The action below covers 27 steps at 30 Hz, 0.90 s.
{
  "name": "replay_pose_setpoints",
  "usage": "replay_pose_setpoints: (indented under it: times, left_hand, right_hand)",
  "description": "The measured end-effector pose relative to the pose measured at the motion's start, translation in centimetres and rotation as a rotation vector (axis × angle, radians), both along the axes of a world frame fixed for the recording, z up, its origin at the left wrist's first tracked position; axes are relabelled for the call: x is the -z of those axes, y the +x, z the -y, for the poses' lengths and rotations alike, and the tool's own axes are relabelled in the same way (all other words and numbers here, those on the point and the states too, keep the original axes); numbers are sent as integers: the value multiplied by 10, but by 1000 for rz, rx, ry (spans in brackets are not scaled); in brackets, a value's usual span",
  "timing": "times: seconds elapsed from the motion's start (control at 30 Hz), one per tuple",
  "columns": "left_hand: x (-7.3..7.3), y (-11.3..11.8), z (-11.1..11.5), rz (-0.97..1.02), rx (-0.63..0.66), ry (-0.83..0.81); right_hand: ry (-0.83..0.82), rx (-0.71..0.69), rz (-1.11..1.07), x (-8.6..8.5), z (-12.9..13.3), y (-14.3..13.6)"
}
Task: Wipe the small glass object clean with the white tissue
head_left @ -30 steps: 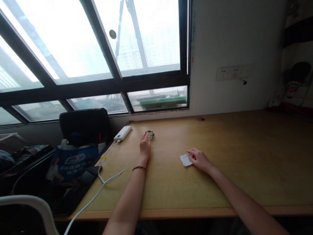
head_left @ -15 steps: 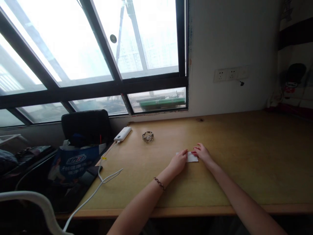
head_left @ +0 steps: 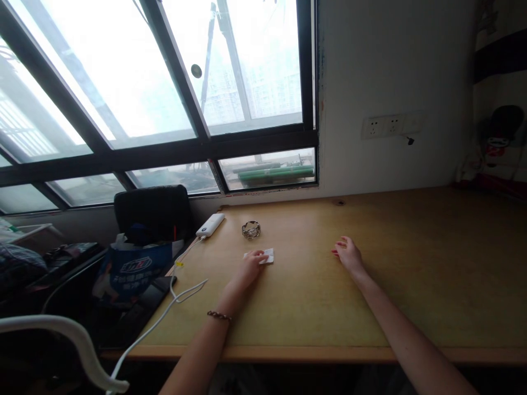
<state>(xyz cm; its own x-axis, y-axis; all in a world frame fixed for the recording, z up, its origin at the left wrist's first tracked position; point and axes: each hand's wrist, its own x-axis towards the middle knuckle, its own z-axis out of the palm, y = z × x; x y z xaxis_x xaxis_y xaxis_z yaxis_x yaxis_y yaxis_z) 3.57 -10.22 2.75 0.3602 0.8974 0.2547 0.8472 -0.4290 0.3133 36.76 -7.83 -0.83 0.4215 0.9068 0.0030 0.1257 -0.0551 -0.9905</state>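
Note:
A small flat piece of white folded paper (head_left: 269,255) lies low over the wooden table, partly covered by my left hand (head_left: 248,269). The fingers of that hand are closed on it from above, and a braided bracelet (head_left: 219,316) circles the wrist. Off to the right, my right hand (head_left: 348,255) is just above the tabletop with loosely bent fingers, apart and holding nothing. Just beyond my left hand sits a silvery openwork ring-shaped object (head_left: 251,230), touched by neither hand.
A white power bank (head_left: 210,225) with a white cable (head_left: 171,307) lies along the table's left edge. Left of the table (head_left: 304,312) are a black chair (head_left: 153,211) and a blue bag (head_left: 134,269). Wall sockets (head_left: 391,125) are above the back edge.
My left hand has moved left with the white paper, closer to the silvery ring. My right hand is no longer at the paper and stays on the right with its fingers loose.

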Motion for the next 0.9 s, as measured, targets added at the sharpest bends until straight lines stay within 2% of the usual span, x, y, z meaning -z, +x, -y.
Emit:
replay_pose_setpoints:
  times: [0.1, 0.2, 0.3, 0.57, 0.67, 0.73, 0.83, 0.9]
  left_hand:
    - [4, -35, 0, 78, -45, -30]
    - [5, -56, 0, 152, -52, -57]
    - [6, -61, -1, 173, -66, -36]
    - [1, -56, 1, 198, -77, 46]
    - [-7, -43, 8, 298, -121, 92]
    - [-13, -25, 11, 415, -131, 113]
    - [-20, 17, 12, 699, -101, 32]
    - [-21, 55, 9, 870, -60, -115]
  right_hand:
    - [14, -4, 23, -3, 3, -1]
    - [20, 2, 32, -4, 5, -3]
    - [45, -15, 57, -6, 8, -5]
    - [72, -36, 71, -6, 10, -7]
    - [96, -59, 39, -10, 13, -7]
    - [129, -121, 2, -15, 17, -10]
    - [182, -194, -30, -23, 27, -27]
    - [200, -207, -29, -30, 35, -46]
